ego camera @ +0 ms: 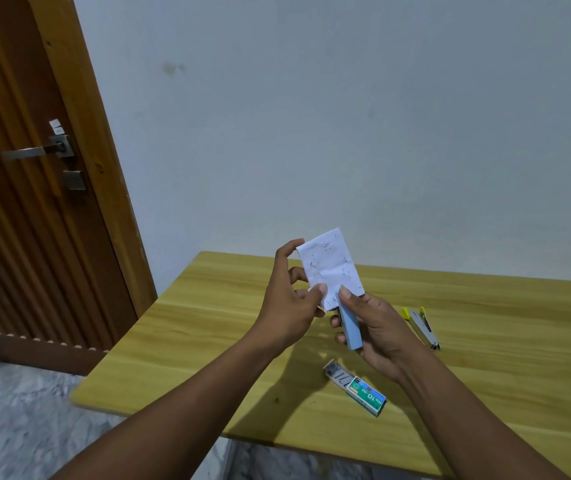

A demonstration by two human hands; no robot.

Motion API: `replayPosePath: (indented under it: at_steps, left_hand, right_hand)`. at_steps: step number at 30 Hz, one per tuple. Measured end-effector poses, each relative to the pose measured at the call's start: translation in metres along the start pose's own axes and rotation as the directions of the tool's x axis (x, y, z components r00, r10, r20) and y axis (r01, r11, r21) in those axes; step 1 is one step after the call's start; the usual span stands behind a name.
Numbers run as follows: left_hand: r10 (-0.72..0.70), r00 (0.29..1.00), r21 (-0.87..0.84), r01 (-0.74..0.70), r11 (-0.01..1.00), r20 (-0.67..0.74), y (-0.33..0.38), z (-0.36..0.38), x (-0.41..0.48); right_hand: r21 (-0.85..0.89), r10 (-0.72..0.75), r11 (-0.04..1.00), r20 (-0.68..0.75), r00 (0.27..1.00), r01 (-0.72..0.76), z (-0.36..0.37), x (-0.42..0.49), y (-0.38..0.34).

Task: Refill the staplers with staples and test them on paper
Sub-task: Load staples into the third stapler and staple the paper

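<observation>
My left hand pinches a small white slip of paper by its left edge, holding it upright above the table; the slip carries several staples. My right hand grips a light blue stapler, thumb pressing on its top, with its nose at the paper's lower edge. A yellow and grey stapler lies open on the table to the right of my hands. A green staple box, its tray slid partly out with staples showing, lies on the table in front of my right wrist.
The wooden table stands against a pale wall. A brown door with a metal handle is on the left. A grey patterned floor lies below the table's left edge.
</observation>
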State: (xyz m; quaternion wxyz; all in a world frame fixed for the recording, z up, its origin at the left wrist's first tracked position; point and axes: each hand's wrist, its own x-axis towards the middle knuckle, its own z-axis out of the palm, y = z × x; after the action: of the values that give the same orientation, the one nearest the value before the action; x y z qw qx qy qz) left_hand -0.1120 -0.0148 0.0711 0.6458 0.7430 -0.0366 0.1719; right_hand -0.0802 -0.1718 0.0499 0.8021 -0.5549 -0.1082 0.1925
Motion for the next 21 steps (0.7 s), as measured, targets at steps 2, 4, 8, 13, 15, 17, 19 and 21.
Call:
replayPosePath:
  at_steps: [2, 4, 8, 13, 15, 17, 19, 21]
  left_hand:
    - [0.031, 0.999, 0.035, -0.031, 0.999, 0.008, -0.0013, 0.0006, -0.0011]
    - [0.058, 0.998, 0.090, -0.058, 0.994, -0.003, -0.0029, -0.0006, -0.0011]
    - [0.039, 0.999, 0.093, -0.038, 0.995, -0.008, -0.0042, -0.0018, 0.0002]
    - [0.015, 1.000, 0.062, -0.015, 0.998, -0.003, -0.0035, -0.0014, 0.0030]
    - [0.007, 1.000, 0.043, -0.007, 0.999, -0.005, -0.0039, -0.0005, 0.0033]
    - [-0.005, 1.000, 0.019, 0.006, 1.000, -0.008, -0.0043, 0.0001, 0.0034]
    - [-0.020, 1.000, -0.004, 0.020, 1.000, -0.015, -0.0043, 0.0006, 0.0028]
    - [-0.038, 0.999, -0.020, 0.037, 0.999, -0.019, -0.0049, 0.0008, 0.0020]
  right_hand:
    - [0.060, 0.001, 0.998, 0.020, 1.000, -0.002, -0.0013, 0.0019, -0.0001]
    - [0.104, 0.005, 0.995, 0.020, 1.000, -0.007, -0.0035, 0.0037, -0.0008]
    - [0.005, 0.003, 1.000, -0.004, 1.000, -0.003, -0.0060, 0.0045, -0.0011]
    - [-0.071, -0.056, 0.996, -0.022, 0.998, 0.055, -0.0041, 0.0044, -0.0058]
    - [-0.069, -0.072, 0.995, -0.043, 0.996, 0.069, -0.0017, 0.0039, -0.0067]
    - [-0.079, -0.091, 0.993, -0.059, 0.994, 0.086, 0.0013, 0.0029, -0.0074]
    - [-0.117, -0.118, 0.987, -0.071, 0.990, 0.110, 0.0027, 0.0030, -0.0080]
    - [-0.183, -0.157, 0.974, -0.104, 0.982, 0.136, 0.0026, 0.0041, -0.0080]
